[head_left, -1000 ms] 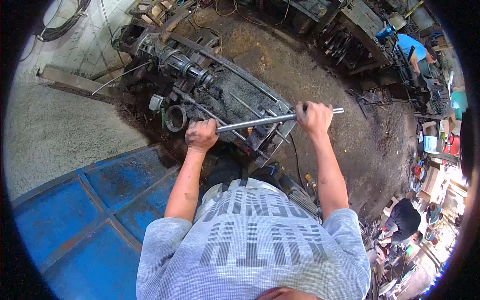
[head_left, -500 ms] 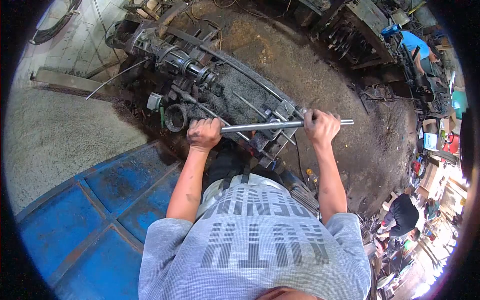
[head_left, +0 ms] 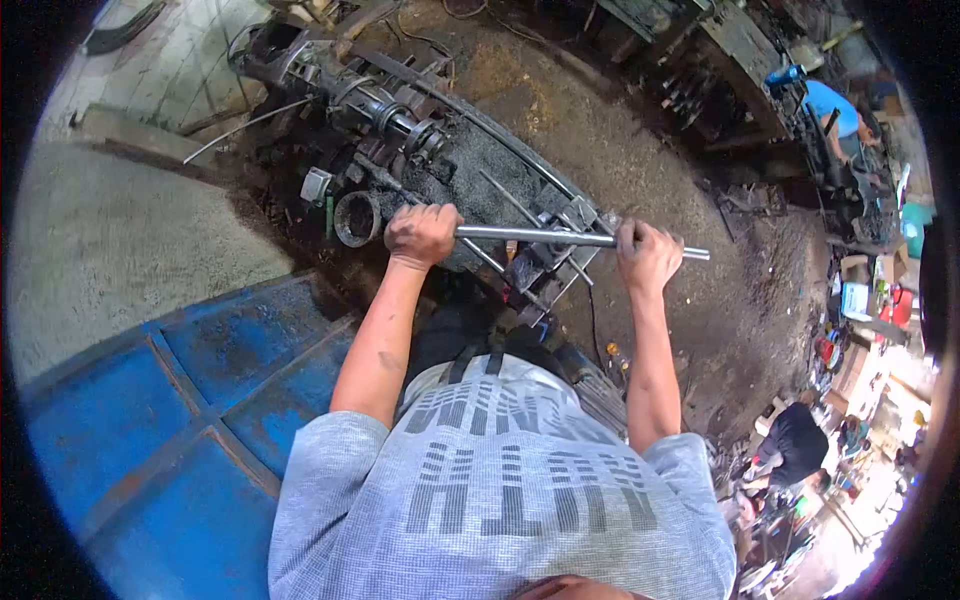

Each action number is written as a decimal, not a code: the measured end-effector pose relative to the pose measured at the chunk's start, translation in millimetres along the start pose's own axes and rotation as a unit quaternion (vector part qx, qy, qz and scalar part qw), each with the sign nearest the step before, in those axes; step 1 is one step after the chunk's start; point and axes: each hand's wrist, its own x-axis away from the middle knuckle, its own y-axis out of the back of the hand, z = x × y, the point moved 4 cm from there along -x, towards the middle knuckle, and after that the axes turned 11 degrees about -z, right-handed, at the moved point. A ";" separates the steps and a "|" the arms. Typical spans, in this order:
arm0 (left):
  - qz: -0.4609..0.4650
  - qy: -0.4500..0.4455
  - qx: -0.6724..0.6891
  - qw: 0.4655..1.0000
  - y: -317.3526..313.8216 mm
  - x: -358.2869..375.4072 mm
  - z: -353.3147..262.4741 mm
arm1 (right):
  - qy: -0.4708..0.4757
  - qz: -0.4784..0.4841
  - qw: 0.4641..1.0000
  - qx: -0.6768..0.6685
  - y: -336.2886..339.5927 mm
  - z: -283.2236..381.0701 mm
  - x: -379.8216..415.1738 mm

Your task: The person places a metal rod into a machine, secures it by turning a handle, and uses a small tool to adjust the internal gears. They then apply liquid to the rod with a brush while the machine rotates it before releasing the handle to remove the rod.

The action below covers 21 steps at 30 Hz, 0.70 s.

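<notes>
Both fists are wrapped round one long, shiny metal rod (head_left: 540, 236), held across the front of my body. Its left end is hidden in my left hand (head_left: 424, 235). Past my right hand (head_left: 649, 250) the other end sticks out and tips slightly downward in the view. Behind the rod lies a greasy lathe-like machine (head_left: 385, 108), its bed running from upper left toward my right hand. The rod overlaps the carriage end (head_left: 545, 262) of that machine. A metal ring (head_left: 357, 219) sits left of my left hand.
Blue metal panels (head_left: 150, 440) with rusty ribs lie at lower left. Metal shavings (head_left: 490, 165) cover the machine bed. A dark rack (head_left: 700, 75) stands at upper right. One person (head_left: 832, 108) is at far right, another (head_left: 797, 442) bends over clutter at lower right.
My left hand has moved up and right, and my right hand slightly right. The rod has gone from rising toward the right to dipping toward the right.
</notes>
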 end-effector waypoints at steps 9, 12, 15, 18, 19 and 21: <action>0.051 0.042 0.054 0.996 -6.0 7.5 2.0 | -0.045 -0.073 0.996 -0.014 -6.9 62.3 23.7; 0.106 0.047 0.084 0.990 -7.9 11.0 0.3 | 0.008 -0.034 0.998 -0.056 -14.8 148.7 42.1; 0.142 0.018 0.113 0.983 4.3 12.4 4.0 | 0.035 -0.004 0.994 -0.103 -21.0 213.6 48.5; 0.206 0.040 0.141 0.968 27.4 20.8 20.2 | 0.036 0.000 0.996 -0.082 -31.8 241.2 52.0; 0.188 0.029 0.185 0.964 27.7 26.4 29.3 | 0.036 -0.004 0.997 -0.074 -35.5 246.5 52.3; 0.219 0.035 0.215 0.951 25.2 33.9 42.0 | 0.060 0.022 0.997 -0.049 -37.6 257.6 50.4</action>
